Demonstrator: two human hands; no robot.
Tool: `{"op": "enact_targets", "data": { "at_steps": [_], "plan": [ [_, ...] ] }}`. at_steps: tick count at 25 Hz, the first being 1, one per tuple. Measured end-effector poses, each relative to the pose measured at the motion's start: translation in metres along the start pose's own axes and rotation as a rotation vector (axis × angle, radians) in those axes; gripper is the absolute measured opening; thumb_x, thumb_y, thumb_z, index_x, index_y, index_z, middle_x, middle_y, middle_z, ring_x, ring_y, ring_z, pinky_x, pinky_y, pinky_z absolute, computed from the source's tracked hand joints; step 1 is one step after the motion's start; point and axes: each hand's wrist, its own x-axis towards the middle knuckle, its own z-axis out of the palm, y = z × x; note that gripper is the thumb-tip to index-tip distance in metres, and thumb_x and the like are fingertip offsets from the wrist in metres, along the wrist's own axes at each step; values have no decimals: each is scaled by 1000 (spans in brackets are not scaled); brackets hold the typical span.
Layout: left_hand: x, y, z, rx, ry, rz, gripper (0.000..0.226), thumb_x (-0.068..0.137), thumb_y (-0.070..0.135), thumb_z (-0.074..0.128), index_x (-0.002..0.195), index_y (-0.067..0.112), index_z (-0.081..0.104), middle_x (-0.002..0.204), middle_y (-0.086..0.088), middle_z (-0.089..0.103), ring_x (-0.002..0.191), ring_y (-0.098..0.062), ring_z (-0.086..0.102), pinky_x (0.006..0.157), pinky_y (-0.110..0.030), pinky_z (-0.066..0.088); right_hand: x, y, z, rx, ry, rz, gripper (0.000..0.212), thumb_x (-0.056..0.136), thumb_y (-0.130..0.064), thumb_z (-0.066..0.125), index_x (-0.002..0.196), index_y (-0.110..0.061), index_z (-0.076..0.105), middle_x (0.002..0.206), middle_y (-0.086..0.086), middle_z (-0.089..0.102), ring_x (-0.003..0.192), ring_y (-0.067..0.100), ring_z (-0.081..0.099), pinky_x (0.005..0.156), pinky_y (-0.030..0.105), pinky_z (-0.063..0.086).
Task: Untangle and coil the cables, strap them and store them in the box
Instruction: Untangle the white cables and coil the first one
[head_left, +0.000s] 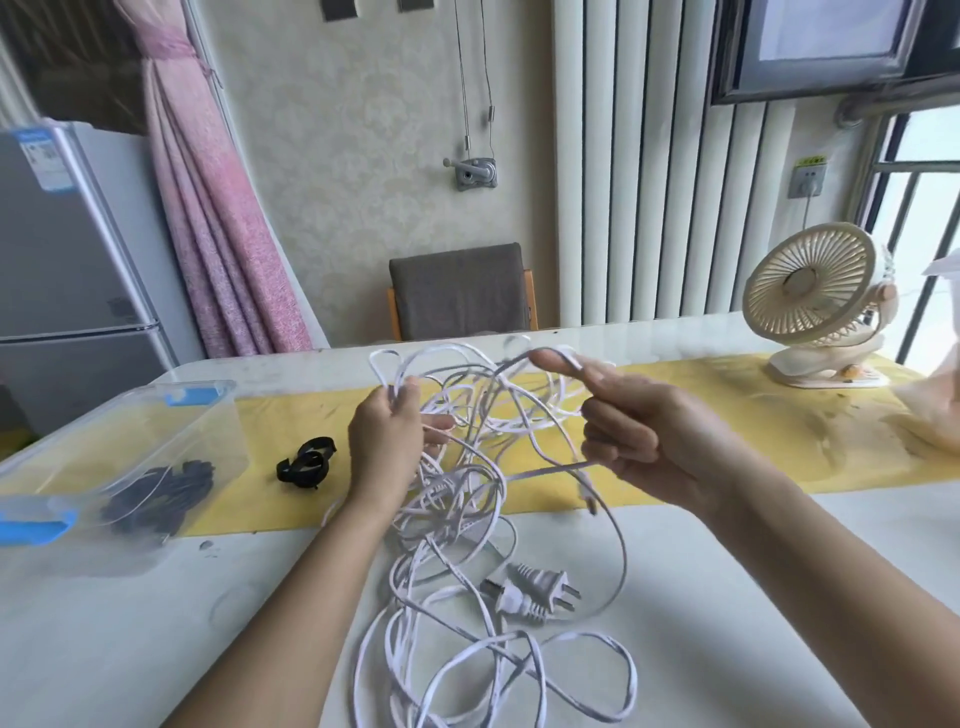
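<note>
Table (701, 597) bearing a clear box (156, 436) at left, a black coil inside. Centre: tangled white cables (447, 519), partly lifted. Left hand (387, 436), fingers curled round several loops; right hand (639, 436), thumb and forefinger pinching one strand. Two plugs (535, 590) lie below; black straps (306, 462) beside the box.

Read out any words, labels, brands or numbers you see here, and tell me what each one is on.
Nothing here can be read.
Blue and white sticker on the fridge: print too small and blurred.
Yellow label above the wall socket: blurred.
White cables, plugs, box, fan: no print visible.
</note>
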Motion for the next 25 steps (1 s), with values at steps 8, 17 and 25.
{"op": "enact_targets", "data": {
  "at_steps": [8,17,25],
  "plan": [
    [32,-22,-25,-277,283,-166,15,95,19,46,82,13,48,100,-13,67,66,-21,68,56,-34,47,-6,-28,-30,273,-81,-167,25,89,-21,50,90,-7,70,47,-6,41,42,7,26,46,16,38],
    [27,-20,-28,-235,134,-92,22,91,18,58,73,7,54,70,-12,71,57,-20,69,62,-29,53,-13,-45,-55,-157,164,-108,29,90,-13,41,83,-11,69,59,-1,45,46,9,34,51,20,38],
    [-11,7,-5,-33,-158,-41,29,90,19,60,62,9,57,40,0,54,34,-10,47,38,-16,36,2,5,-44,-1685,547,52,61,83,1,45,143,-8,34,145,12,35,129,32,34,105,33,24]
  ]
}}
